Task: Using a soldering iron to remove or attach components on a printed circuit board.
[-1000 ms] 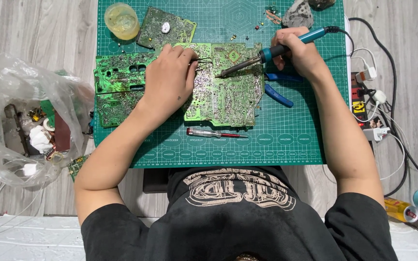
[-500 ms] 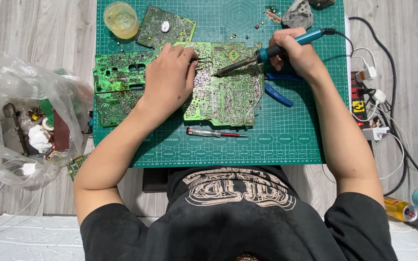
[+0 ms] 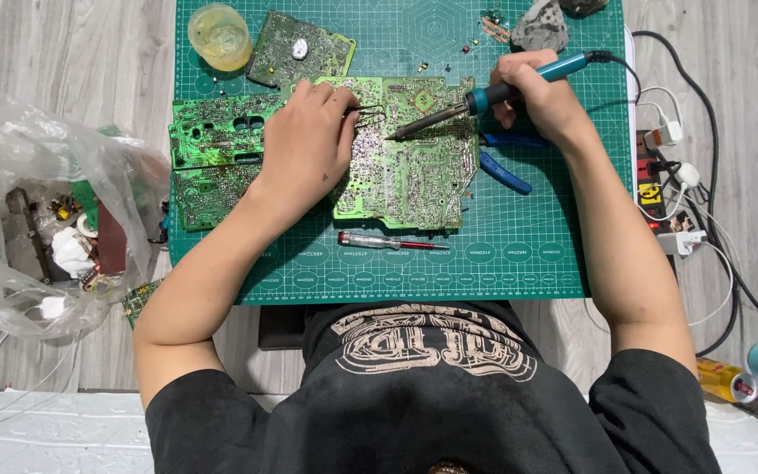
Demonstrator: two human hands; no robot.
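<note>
A large green circuit board (image 3: 410, 171) lies solder side up on the green cutting mat (image 3: 519, 254). My left hand (image 3: 304, 145) rests on the board's left part and pinches a thin metal wire near the top middle. My right hand (image 3: 541, 96) grips a teal-handled soldering iron (image 3: 484, 96), its tip touching the board close to that wire.
Two more green boards (image 3: 212, 158) lie left of my hand, a smaller board (image 3: 296, 48) and a yellowish round tub (image 3: 219, 35) above. A red screwdriver (image 3: 388, 241) and blue pliers (image 3: 504, 171) lie on the mat. Clear plastic bag of parts (image 3: 37, 211) at left; power strip with cables (image 3: 660, 184) at right.
The soldering iron's tip has shifted slightly up and left on the board, closer to the wire. My left hand has stayed in place.
</note>
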